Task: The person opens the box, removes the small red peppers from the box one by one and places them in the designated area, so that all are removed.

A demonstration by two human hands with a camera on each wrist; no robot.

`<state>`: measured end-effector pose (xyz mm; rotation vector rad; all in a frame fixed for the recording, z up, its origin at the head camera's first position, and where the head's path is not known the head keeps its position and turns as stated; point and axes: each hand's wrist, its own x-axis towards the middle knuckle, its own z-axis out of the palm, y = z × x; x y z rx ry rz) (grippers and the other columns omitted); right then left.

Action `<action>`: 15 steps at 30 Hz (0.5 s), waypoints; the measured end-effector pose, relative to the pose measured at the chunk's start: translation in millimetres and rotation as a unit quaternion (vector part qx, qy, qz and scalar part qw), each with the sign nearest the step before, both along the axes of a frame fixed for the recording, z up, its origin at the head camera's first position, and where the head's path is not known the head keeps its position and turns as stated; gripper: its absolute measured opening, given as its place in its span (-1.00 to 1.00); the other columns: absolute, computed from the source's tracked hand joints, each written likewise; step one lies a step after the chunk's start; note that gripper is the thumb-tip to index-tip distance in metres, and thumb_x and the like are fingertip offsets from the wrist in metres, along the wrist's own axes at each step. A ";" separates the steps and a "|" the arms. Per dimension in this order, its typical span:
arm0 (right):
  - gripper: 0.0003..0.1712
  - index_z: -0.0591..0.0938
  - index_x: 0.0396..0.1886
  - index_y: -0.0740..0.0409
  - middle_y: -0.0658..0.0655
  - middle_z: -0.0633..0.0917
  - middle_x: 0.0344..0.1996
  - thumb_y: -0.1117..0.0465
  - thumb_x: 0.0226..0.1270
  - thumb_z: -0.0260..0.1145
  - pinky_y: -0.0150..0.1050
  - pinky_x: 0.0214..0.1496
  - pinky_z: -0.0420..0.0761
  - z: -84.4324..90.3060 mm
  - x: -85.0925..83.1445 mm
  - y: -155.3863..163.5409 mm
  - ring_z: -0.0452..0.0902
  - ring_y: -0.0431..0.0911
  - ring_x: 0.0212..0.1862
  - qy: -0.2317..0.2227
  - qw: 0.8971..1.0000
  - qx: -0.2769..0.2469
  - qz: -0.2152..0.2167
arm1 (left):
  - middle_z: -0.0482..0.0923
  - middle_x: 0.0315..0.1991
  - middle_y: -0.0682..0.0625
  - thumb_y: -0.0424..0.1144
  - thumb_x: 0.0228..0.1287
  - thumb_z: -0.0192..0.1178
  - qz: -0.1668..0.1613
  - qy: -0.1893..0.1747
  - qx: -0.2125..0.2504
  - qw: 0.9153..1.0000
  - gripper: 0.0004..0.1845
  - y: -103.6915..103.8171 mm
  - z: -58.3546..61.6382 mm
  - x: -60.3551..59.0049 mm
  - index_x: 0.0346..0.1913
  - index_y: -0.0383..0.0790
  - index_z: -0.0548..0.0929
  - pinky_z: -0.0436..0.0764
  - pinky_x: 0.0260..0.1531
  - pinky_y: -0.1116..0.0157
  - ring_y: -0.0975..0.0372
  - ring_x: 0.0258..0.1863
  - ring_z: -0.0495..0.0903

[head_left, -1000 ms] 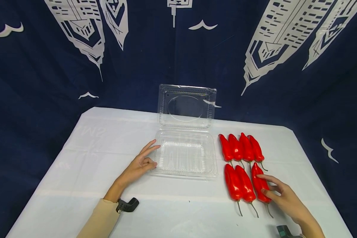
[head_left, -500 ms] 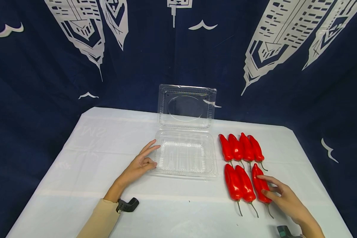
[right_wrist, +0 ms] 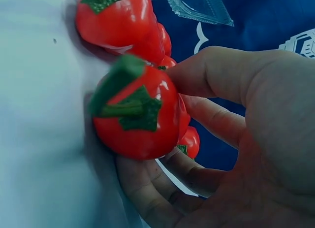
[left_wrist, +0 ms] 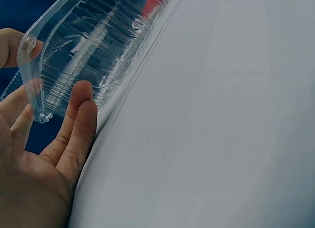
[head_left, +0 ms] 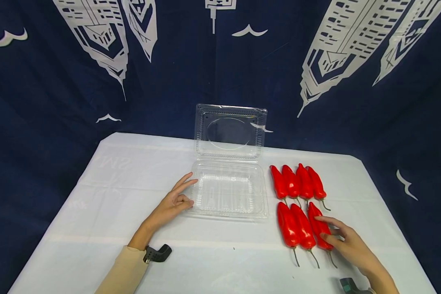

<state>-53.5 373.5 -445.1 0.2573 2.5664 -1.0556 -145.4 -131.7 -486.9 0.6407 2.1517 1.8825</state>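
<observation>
A clear plastic clamshell container [head_left: 228,190] lies on the white table [head_left: 125,183] with its lid [head_left: 229,130] standing open behind it. My left hand [head_left: 180,198] rests beside it with straight fingers touching its left wall; the left wrist view shows the fingers [left_wrist: 78,119] against the ribbed container [left_wrist: 93,46]. Right of the container lie red peppers in two rows. My right hand [head_left: 330,234] grips the rightmost pepper of the near row [head_left: 313,212]. In the right wrist view, thumb and fingers [right_wrist: 211,119] curl round this pepper [right_wrist: 138,119], stem end toward the camera.
Two more red peppers [head_left: 295,226] lie left of the gripped one, and several [head_left: 297,183] lie in the far row. A dark blue printed curtain [head_left: 59,102] hangs behind the table. The table's edges run close on the right and front.
The gripped pepper and my right hand have shifted slightly to the left. The left hand and the container have not moved.
</observation>
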 end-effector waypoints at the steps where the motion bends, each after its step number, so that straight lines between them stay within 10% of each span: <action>1: -0.25 0.34 0.47 0.20 0.48 0.30 0.36 0.15 0.33 0.36 -0.11 -0.12 0.74 -0.2 -0.2 -0.4 0.46 0.17 0.12 -0.001 1.000 0.000 0.001 | -0.20 0.64 0.10 -0.47 0.35 0.18 0.000 0.001 0.000 1.000 -0.29 0.0 -0.3 -0.1 0.53 -0.10 0.27 0.62 -0.17 0.44 0.10 -0.29 0.63; 15: -0.21 0.34 0.48 0.19 0.49 0.29 0.39 0.04 0.33 0.38 -0.03 -0.08 0.74 -0.8 0.7 -2.5 0.50 0.20 0.12 0.008 1.000 -0.008 0.019 | -0.20 0.64 0.11 -0.45 0.35 0.19 -0.002 0.000 -0.002 1.000 -0.29 -1.1 0.8 0.2 0.53 -0.12 0.26 0.60 -0.19 0.46 0.11 -0.33 0.63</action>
